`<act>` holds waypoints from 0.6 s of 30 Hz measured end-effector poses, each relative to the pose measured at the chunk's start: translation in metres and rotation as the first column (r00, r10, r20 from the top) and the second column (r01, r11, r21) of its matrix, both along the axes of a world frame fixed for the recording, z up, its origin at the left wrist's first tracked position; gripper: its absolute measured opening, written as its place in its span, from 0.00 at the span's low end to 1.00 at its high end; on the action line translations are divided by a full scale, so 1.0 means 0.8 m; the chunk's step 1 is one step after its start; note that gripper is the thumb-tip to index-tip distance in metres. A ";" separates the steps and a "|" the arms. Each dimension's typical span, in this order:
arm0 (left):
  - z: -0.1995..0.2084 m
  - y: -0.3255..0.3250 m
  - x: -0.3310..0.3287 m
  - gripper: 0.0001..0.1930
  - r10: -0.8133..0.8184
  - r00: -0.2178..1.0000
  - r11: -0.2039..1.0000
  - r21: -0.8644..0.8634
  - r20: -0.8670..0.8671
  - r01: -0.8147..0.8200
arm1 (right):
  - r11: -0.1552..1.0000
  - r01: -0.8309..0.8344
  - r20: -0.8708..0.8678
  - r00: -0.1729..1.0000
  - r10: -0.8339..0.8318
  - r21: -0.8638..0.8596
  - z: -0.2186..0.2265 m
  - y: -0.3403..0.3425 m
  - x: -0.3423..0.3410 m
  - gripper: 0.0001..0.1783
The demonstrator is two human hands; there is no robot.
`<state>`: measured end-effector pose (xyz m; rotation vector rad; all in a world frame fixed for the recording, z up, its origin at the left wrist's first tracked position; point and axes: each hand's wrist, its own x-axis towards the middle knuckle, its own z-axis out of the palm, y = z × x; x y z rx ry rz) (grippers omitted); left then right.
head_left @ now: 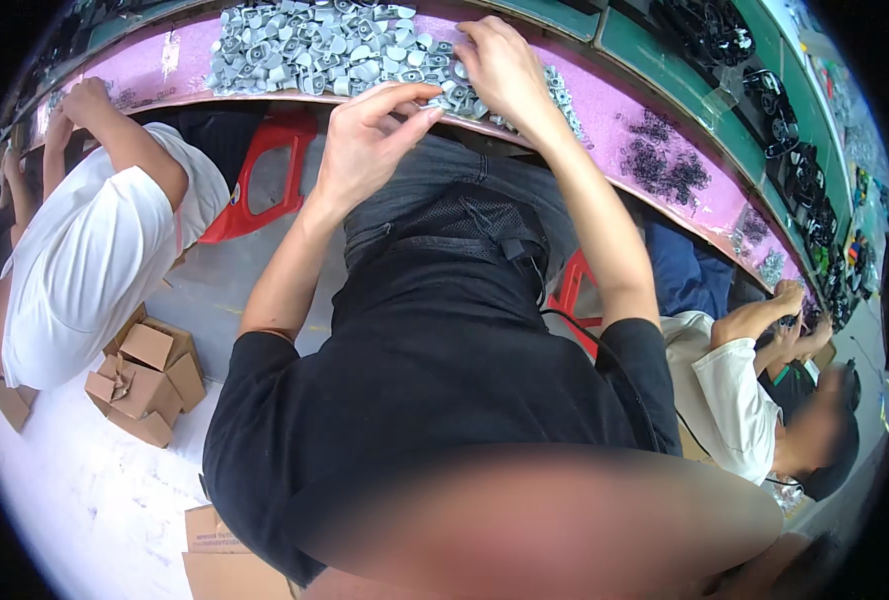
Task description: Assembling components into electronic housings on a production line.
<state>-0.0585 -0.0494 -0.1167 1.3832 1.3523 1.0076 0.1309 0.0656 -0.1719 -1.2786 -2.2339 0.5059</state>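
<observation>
Pink bench mat (604, 110) carries grey plastic parts (314, 45).

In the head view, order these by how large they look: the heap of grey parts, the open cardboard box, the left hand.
1. heap of grey parts
2. open cardboard box and left hand: they look alike, and nearness differs, so no ranking.

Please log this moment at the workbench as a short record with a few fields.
Surface: pink bench mat
Parts: heap of small grey plastic parts
Left hand: fingers pinched together at the near edge of the bench, by the heap
Right hand: resting on the heap
Neighbours: a seated person in white on each side
Floor: open cardboard boxes
</observation>
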 end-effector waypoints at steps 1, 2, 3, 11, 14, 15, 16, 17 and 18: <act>0.001 0.000 -0.003 0.14 0.005 1.000 1.000 0.007 -0.002 -0.005 | 1.000 -0.005 -0.002 1.000 0.005 0.007 -0.006 0.011 -0.006 0.16; 0.002 -0.001 -0.004 0.13 0.031 0.999 0.998 0.051 0.019 -0.032 | 0.994 -0.081 0.052 0.995 0.084 -0.071 -0.011 0.022 -0.010 0.16; 0.003 -0.003 -0.005 0.13 0.064 0.997 0.993 0.098 0.039 -0.067 | 0.976 -0.159 0.098 0.980 0.175 -0.150 -0.010 0.029 -0.017 0.16; 0.001 -0.003 -0.015 0.12 0.056 0.998 0.995 0.076 0.041 -0.059 | 0.957 -0.224 0.232 0.936 0.263 -0.183 0.014 0.022 -0.040 0.10; 0.013 0.008 -0.015 0.12 0.060 0.996 0.989 0.134 0.064 -0.068 | 0.972 -0.208 0.333 0.913 0.234 -0.112 0.008 0.015 -0.024 0.11; 0.016 0.009 -0.017 0.12 0.084 0.994 0.986 0.141 0.075 -0.094 | 0.972 -0.207 0.338 0.912 0.232 -0.110 0.016 0.011 -0.021 0.11; 0.018 0.009 -0.018 0.12 0.107 0.990 0.983 0.142 0.090 -0.119 | 0.975 -0.166 0.128 0.974 0.185 -0.148 0.029 0.004 -0.015 0.11; 0.022 0.013 -0.022 0.12 0.100 0.993 0.984 0.142 0.063 -0.108 | 0.972 -0.131 -0.084 0.990 0.116 -0.194 0.041 -0.002 -0.009 0.12; 0.031 0.017 -0.021 0.12 0.093 0.993 0.983 0.153 0.066 -0.102 | 0.914 -0.096 -0.233 0.972 0.002 -0.393 0.052 -0.005 0.001 0.14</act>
